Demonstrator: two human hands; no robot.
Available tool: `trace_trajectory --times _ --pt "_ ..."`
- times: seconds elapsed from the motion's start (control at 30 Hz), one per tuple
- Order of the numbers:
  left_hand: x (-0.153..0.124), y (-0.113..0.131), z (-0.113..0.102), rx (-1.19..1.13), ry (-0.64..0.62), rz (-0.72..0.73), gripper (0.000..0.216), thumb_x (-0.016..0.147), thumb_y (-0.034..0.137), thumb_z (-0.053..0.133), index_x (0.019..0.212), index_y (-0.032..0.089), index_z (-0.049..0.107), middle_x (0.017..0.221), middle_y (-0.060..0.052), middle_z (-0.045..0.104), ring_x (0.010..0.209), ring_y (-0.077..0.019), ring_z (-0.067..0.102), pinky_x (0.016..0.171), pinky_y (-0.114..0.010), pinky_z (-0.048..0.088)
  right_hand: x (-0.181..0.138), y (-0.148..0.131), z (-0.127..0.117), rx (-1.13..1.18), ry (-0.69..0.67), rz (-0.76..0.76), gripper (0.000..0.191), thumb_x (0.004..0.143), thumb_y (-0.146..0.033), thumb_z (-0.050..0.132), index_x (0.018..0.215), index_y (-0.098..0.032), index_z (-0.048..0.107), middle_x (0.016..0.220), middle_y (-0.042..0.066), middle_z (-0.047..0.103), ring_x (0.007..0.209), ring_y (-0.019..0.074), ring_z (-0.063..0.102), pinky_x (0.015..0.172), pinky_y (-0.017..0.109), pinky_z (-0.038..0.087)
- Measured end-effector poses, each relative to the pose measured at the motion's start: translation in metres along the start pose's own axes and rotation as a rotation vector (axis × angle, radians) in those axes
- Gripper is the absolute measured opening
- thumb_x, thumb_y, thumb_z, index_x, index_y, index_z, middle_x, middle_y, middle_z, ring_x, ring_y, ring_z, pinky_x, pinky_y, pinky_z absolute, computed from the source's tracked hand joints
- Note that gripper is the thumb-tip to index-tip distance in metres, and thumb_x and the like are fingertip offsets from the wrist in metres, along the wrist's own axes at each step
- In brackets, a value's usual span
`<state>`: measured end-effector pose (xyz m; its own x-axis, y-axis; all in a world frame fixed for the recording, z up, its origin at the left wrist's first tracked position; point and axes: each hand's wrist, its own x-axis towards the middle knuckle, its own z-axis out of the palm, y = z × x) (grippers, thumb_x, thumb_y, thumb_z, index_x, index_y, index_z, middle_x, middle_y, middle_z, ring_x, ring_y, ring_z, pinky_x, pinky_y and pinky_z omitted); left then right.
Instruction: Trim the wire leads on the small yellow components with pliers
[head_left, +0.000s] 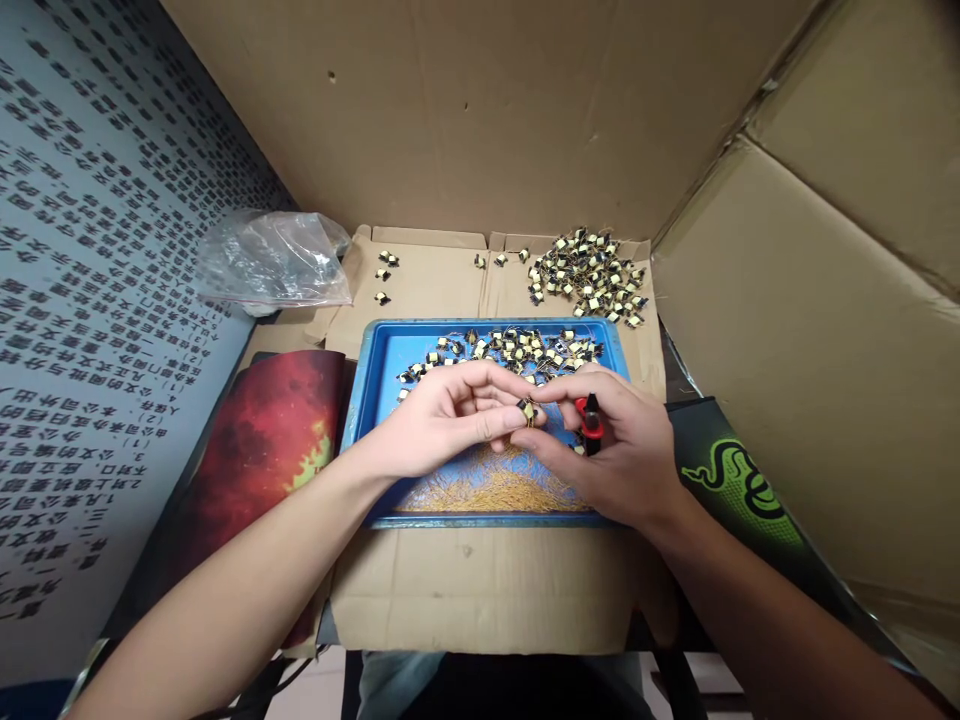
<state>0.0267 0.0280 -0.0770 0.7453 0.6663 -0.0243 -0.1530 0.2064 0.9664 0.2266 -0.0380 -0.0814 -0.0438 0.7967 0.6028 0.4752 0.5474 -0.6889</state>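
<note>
One head-worn cam, basically wearer's POV, looking forward and down at the hands (626, 440) and blue tray (487, 521), pretty close, cardboard wall (480, 150) up top.

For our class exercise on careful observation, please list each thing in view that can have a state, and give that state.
left hand: closed on part
right hand: holding tool, close to part
tool: tucked in right hand, open or shut unclear
part: held above tray
tray: holding more parts and scraps
scraps: loose, scattered
pile: heaped beyond tray
bag: crumpled
</note>
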Motion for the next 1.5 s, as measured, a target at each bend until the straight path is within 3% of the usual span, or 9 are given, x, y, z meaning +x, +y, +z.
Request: trace_trajectory --times 0.27,0.5,0.63,0.87,1.17,1.37,1.5 --pt "0.0 0.0039 0.0028 -0.024 -0.008 -0.029 0.025 0.094 0.022 0.079 0.114 0.009 0.071 0.084 -0.006 0.077 0.072 -0.0098 0.071 0.068 -0.02 0.06 -0.0025 0.0018 -0.0036 0.053 -0.018 0.037 0.014 0.09 -0.014 0.075 0.101 -0.022 0.07 0.074 -0.004 0.058 0.066 0.0122 0.053 0.065 0.029 0.045" --pt "0.0003 0.0014 0.0024 -0.044 -0.004 -0.033 0.025 0.091 0.025 0.083 0.107 0.011 0.071 0.085 -0.006 0.077 0.068 -0.0095 0.069 0.067 -0.02 0.059 -0.0017 0.0026 -0.0077 0.09 -0.092 -0.037 0.03 0.086 -0.008 0.075 0.111 -0.024 0.071 0.079 -0.002 0.062 0.069 0.0143 0.055 0.063 0.031 0.046" --pt "0.0007 -0.0018 0.0012 -0.046 0.004 -0.026 0.025 0.089 0.025 0.084 0.104 0.012 0.07 0.085 -0.005 0.075 0.069 -0.009 0.068 0.068 -0.02 0.058 -0.001 0.0035 -0.0061 0.09 -0.081 -0.066 0.033 0.081 -0.014 0.085 0.109 -0.026 0.07 0.079 -0.002 0.065 0.066 0.0141 0.053 0.061 0.031 0.045" --pt "-0.0004 -0.0017 0.0029 -0.06 -0.016 -0.025 0.024 0.091 0.022 0.082 0.107 0.011 0.068 0.084 -0.006 0.075 0.07 -0.0097 0.069 0.067 -0.02 0.06 -0.0031 0.0055 -0.007 0.095 -0.054 -0.016 0.019 0.088 -0.016 0.078 0.104 -0.025 0.071 0.077 -0.002 0.062 0.066 0.0144 0.055 0.061 0.032 0.046" --pt "-0.0012 0.0007 0.0035 -0.041 -0.066 -0.053 0.02 0.091 0.02 0.081 0.106 0.012 0.07 0.086 -0.006 0.075 0.074 -0.0102 0.069 0.068 -0.019 0.058 -0.0034 0.0048 -0.0083 0.132 -0.101 -0.053 0.022 0.091 -0.008 0.069 0.104 -0.026 0.071 0.08 0.0 0.068 0.071 0.0166 0.06 0.065 0.034 0.049" --pt "-0.0027 0.0022 0.0014 0.03 -0.089 -0.074 0.021 0.1 0.03 0.071 0.112 0.013 0.071 0.095 -0.008 0.074 0.078 -0.0114 0.067 0.069 -0.022 0.055 -0.0018 0.0071 -0.0096 0.092 -0.078 0.056 0.01 0.098 -0.016 0.066 0.097 -0.024 0.07 0.082 0.001 0.068 0.075 0.017 0.061 0.068 0.035 0.049" --pt "-0.0011 -0.0022 -0.002 -0.042 -0.089 -0.097 0.025 0.101 0.035 0.068 0.112 0.013 0.074 0.092 -0.008 0.072 0.07 -0.01 0.06 0.062 -0.021 0.048 -0.0011 0.0093 -0.0091 0.091 -0.107 0.149 0.007 0.1 -0.02 0.064 0.096 -0.024 0.068 0.085 0.0 0.067 0.081 0.0166 0.062 0.073 0.034 0.049"
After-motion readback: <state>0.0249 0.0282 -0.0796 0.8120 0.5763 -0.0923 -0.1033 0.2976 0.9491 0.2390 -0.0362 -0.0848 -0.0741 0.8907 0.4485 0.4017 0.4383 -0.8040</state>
